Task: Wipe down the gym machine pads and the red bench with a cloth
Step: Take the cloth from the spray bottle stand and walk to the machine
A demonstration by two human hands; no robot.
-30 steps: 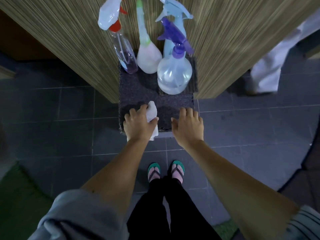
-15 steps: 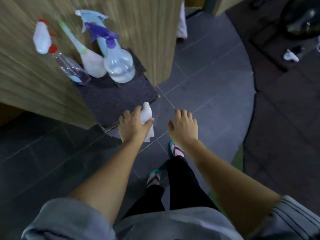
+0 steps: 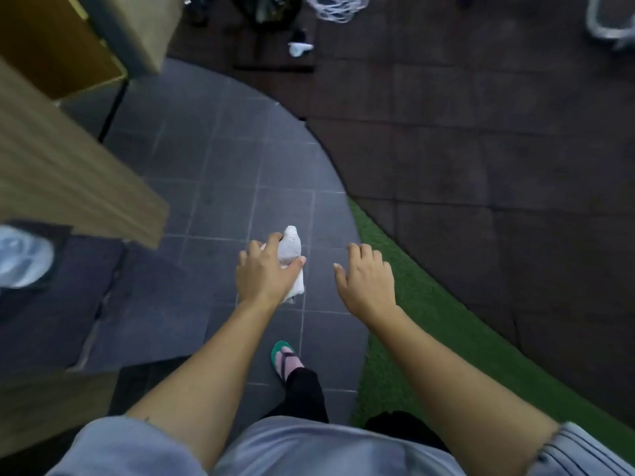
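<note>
The person stands on the grey tiled floor [image 3: 220, 173] with both bare arms stretched forward and down. The left hand [image 3: 266, 274] is curled tight around a white cloth [image 3: 291, 250], thumb and fingers clamped on it so that a rolled end pokes up above the knuckles and a loose fold hangs out beneath the palm. The right hand [image 3: 366, 281] is just beside it, palm down, fingers spread apart and holding nothing. Below the hands, one foot in a green flip-flop [image 3: 282, 359] rests on the tiles, with a dark trouser leg above it. At the far left edge, the rounded base of a clear spray bottle [image 3: 20, 257] sits on a dark carpeted shelf [image 3: 79, 297] set into a wood-grain counter [image 3: 68, 173]; the bottle is blurred and cut off by the frame, and I cannot tell whether there is liquid in it. A curved strip of green turf [image 3: 429, 321] borders the tiles on the right, and beyond it lies dark rubber flooring [image 3: 481, 166]. Farther off, at the top, a coil of white rope or cable [image 3: 338, 6] lies on that dark floor, with a small white object [image 3: 299, 48] near it, too small to make out. No machine pad or red bench is in sight.
</note>
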